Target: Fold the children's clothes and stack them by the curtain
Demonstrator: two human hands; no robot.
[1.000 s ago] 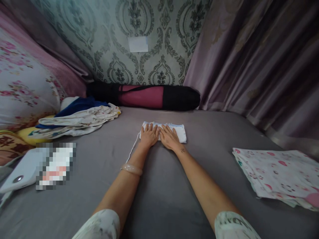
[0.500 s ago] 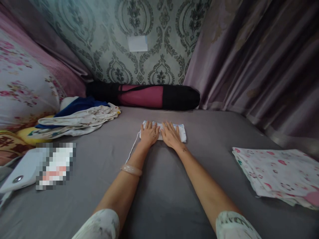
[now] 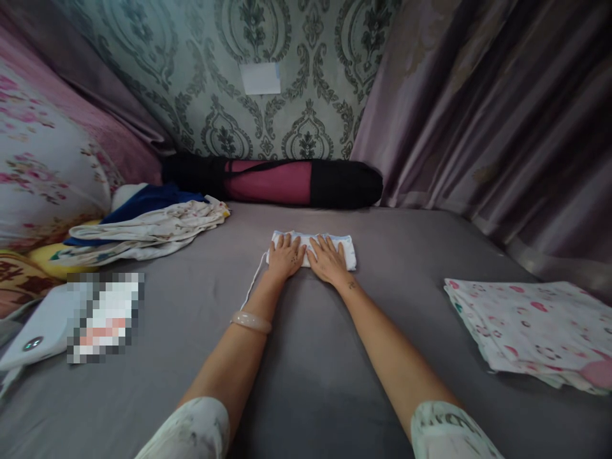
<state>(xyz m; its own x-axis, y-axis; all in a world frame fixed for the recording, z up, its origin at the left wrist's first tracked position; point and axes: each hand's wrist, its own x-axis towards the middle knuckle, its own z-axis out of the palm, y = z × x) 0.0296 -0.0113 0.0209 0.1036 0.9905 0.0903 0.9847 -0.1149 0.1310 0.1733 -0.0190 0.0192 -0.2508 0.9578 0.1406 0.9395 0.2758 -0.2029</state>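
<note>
several things lay around the folded white cloth (image 3: 351, 255), which sat near the middle of the grey sheet (image 3: 306, 357). well to its left and nearer the viewer was a white device (image 3: 43, 328); farther back on that side, rumpled clothes (image 3: 157, 226) were heaped, perhaps pushed aside to leave working room. a white cord (image 3: 252, 284) trailed from the cloth's left end and passed behind the left forearm. beyond the cloth, a long black-and-red bag (image 3: 268, 183) lay along the wall, probably tucked there out of reach. the left hand (image 3: 285, 256) rested palm down on the cloth's left half, fingers a little spread, gripping nothing. the right hand (image 3: 329, 260) lay likewise toward its right half, thumb splayed; both seemed set flat to spread pressure evenly. well right of the cloth, a printed fabric (image 3: 530, 328) lay neatly folded, apparently to keep it compact.
</note>
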